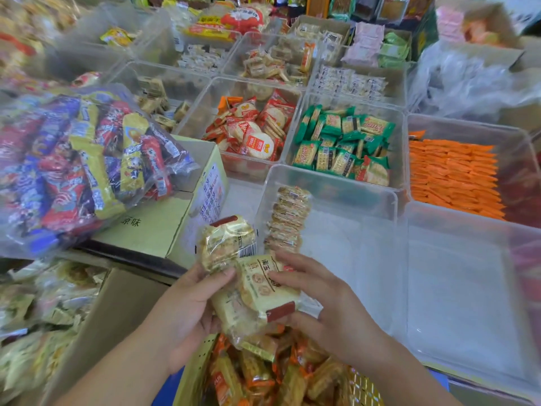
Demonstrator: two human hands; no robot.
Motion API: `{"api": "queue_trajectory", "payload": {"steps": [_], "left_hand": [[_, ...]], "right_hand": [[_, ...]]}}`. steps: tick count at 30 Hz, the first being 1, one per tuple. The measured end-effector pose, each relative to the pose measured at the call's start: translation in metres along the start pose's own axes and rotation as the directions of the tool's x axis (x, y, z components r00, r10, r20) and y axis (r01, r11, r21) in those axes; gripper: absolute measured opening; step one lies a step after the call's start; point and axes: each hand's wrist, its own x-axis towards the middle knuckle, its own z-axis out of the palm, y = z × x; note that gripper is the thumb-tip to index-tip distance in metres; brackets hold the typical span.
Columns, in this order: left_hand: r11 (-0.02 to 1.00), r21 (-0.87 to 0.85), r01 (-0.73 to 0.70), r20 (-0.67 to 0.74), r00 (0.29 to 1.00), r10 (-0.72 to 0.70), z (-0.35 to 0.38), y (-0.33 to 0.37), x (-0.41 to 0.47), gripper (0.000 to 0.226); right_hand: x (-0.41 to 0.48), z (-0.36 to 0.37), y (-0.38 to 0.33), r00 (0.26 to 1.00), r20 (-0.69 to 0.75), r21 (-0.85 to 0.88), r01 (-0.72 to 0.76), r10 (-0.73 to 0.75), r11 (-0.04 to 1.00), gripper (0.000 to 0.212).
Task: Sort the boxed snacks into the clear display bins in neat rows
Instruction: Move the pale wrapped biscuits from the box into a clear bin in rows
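Left hand pinches the upper cracker packet, right hand curls round the lower packet, near the clear bin holding one row.

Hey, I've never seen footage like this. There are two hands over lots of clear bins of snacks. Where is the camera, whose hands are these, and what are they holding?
There is no machine here. A person wears one wide-angle camera on the head, looking forward and down, so this single picture shows their own left hand and right hand. Together they grip a small bunch of pale snack packets. Just beyond is a clear bin with one row of similar packets along its left wall. Farther bins hold red packets, green packets and orange packets. To the left, a big bag of colourful snacks lies on a cardboard box. Below the hands is an open carton of orange-wrapped snacks.
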Motion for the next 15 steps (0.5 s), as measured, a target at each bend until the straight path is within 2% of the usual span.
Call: {"api": "queue_trajectory", "payload": {"steps": [3, 5, 8, 10, 11, 13, 15], "left_hand": [[1.0, 0.002, -0.03, -0.042, 0.999, 0.03, -0.001, -0.006, -0.007, 0.045], [0.999, 0.01, -0.053, -0.066, 0.996, 0.054, -0.002, -0.01, -0.01, 0.043], [0.997, 0.034, -0.074, -0.114, 0.99, 0.078, -0.005, -0.015, -0.015, 0.032], [0.995, 0.056, -0.084, -0.121, 0.989, 0.09, -0.007, -0.019, -0.021, 0.023], [0.994, 0.059, -0.091, -0.12, 0.988, 0.098, -0.01, -0.02, -0.024, 0.023], [0.992, 0.061, -0.107, -0.116, 0.987, 0.114, -0.015, -0.022, -0.03, 0.027], [0.99, 0.065, -0.125, -0.115, 0.985, 0.132, -0.02, -0.024, -0.036, 0.031]], "right_hand": [[-0.019, 0.0, 0.003, 0.996, -0.088, -0.037, -0.016, 0.013, 0.999, 0.052], [-0.029, -0.006, 0.007, 0.973, -0.208, -0.062, -0.117, 0.102, 0.991, 0.047], [-0.037, -0.02, 0.023, 0.869, -0.432, -0.041, -0.285, 0.24, 0.958, 0.021], [-0.038, -0.029, 0.04, 0.801, -0.51, -0.058, -0.397, 0.315, 0.916, 0.015], [-0.037, -0.033, 0.049, 0.784, -0.529, -0.113, -0.443, 0.324, 0.889, 0.013], [-0.032, -0.037, 0.067, 0.8, -0.516, -0.286, -0.499, 0.308, 0.818, 0.015], [-0.022, -0.033, 0.082, 0.818, -0.396, -0.421, -0.565, 0.416, 0.71, 0.025]]}}
